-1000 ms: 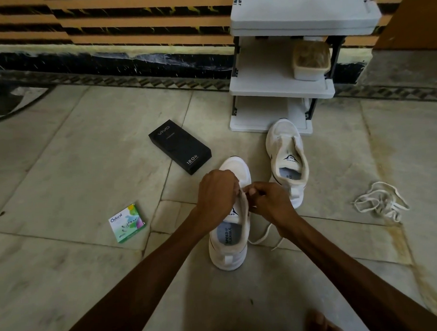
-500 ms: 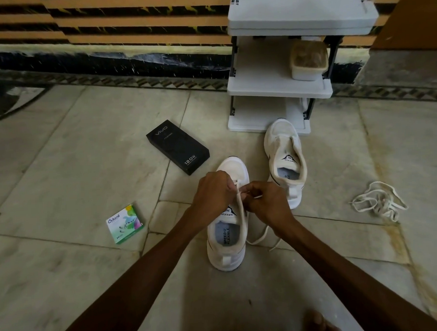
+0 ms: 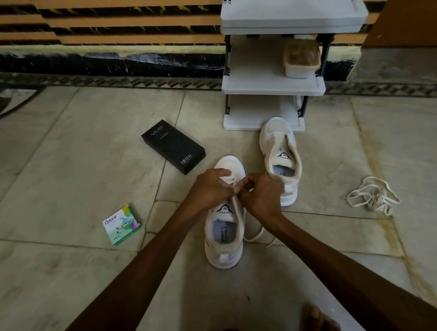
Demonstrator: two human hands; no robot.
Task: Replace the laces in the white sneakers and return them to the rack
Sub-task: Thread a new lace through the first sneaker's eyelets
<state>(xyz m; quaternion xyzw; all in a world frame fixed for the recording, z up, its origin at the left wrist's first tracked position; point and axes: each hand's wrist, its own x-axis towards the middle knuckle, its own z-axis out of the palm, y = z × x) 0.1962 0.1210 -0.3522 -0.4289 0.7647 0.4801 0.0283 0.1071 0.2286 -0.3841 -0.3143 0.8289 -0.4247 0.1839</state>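
Lacing is in hand on the near sneaker (image 3: 225, 257), which stands on the floor (image 3: 62, 172) directly before you, toe toward the rack (image 3: 293, 12). Your left hand (image 3: 211, 188) is curled over the eyelet row and grips the upper there. Your right hand (image 3: 261, 196), meeting the left at the fingertips, pinches the lace (image 3: 255, 236), whose slack trails onto the tile at the shoe's right side. Which eyelet the tip has reached cannot be told, as your fingers cover it. By my judgement most of the task is outstanding: the far sneaker (image 3: 282, 157) stands with its throat open and no lace visible, its toe just before the bottom shelf (image 3: 247, 114). The next move calls for passing the tip through the next eyelet and drawing the slack through flat, without a twist. A heap of loose laces (image 3: 371, 196) lies well apart to your right; whether these are old or new cannot be told. A black box (image 3: 174, 146) and a green packet (image 3: 121, 224) lie to the left, apart from the work. A lidded container (image 3: 301, 59) occupies the right of the middle shelf (image 3: 259, 88), narrowing the room for the pair there.
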